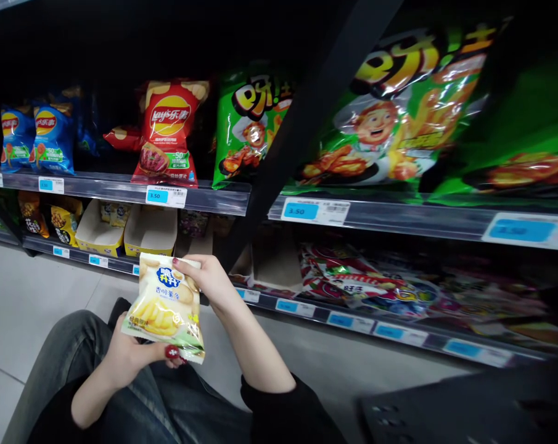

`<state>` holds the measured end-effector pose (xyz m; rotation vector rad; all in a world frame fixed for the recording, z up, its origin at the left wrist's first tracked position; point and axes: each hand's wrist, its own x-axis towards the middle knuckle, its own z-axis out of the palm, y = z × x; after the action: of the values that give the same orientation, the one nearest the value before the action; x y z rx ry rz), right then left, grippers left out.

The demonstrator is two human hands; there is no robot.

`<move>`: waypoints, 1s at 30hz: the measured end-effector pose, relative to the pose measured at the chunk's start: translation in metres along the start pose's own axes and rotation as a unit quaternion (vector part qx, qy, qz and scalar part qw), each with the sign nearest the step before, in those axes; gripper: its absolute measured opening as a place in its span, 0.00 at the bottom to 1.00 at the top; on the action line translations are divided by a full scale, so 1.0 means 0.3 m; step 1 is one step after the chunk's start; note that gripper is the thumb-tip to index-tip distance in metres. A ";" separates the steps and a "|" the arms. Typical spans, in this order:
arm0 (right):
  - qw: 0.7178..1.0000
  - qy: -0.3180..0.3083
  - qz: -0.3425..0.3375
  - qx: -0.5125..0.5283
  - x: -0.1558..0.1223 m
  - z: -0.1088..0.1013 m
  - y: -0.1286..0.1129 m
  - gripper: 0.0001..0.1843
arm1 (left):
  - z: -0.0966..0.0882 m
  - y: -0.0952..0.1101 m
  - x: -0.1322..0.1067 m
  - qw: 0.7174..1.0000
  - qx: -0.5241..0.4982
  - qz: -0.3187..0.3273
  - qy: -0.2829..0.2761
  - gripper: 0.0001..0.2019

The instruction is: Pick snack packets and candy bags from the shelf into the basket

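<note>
A small bag of potato snacks (pixel 165 305), cream and yellow with a green lower edge, is held upright and slightly tilted above my lap. My left hand (pixel 133 354) grips its bottom edge, thumb across the front and the other fingers partly behind it. At the top right corner, my right hand (pixel 202 277) pinches the bag with its thumb in front; its other fingers are hidden behind. Just beyond the bag, two white and yellow display boxes stand on the lower shelf, a left box (pixel 87 231) with small packets inside and a right box (pixel 156 225).
Above, the upper shelf holds blue chip bags (pixel 52 139), a red Lay's bag (pixel 170 132) and large green bags (pixel 380 123). A slanted black post (pixel 297 117) divides the shelving. Red packets (pixel 338 271) lie at lower right. Grey floor tiles (pixel 10 290) show at left.
</note>
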<state>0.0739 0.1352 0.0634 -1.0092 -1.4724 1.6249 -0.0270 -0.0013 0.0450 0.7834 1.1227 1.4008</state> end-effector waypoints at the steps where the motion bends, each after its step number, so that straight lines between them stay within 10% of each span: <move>1: 1.000 0.001 -0.002 0.005 -0.001 0.000 -0.003 0.15 | 0.000 -0.001 0.001 1.000 0.003 0.003 -0.001 0.09; 16: 0.983 -0.022 -0.179 -0.018 -0.148 -0.032 -0.164 0.14 | -0.024 -0.020 0.037 0.999 0.004 -0.019 -0.042 0.07; 30: 0.988 -0.016 -0.150 -0.027 -0.126 -0.043 -0.145 0.14 | -0.013 -0.004 0.025 0.998 -0.011 -0.023 -0.052 0.06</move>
<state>0.1024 0.1113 0.1094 -0.7513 -1.6114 1.3967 -0.0315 0.0052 0.0417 0.8009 1.0375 1.3164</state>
